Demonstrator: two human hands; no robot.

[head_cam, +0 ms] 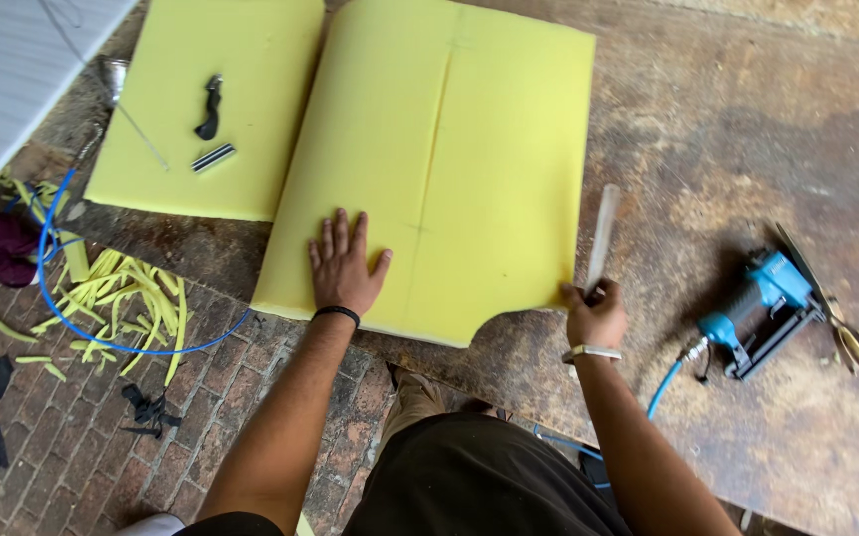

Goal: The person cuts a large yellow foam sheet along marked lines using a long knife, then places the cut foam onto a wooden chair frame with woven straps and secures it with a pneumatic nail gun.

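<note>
Both hands work the thick yellow foam slab (449,169) on the worn wooden bench (747,129) — left hand (343,268) pressed flat, open, on its near edge; right hand (595,313) grips what looks like a long pale blade (602,236), upright along the slab's right edge.

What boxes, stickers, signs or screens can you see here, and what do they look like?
None show: no boxes, signs or screens.
Only bare yellow foam sheet under the left hand on the worn table.
Right hand holds a long blade.
Blue staple gun: any label is too small to tell.
</note>
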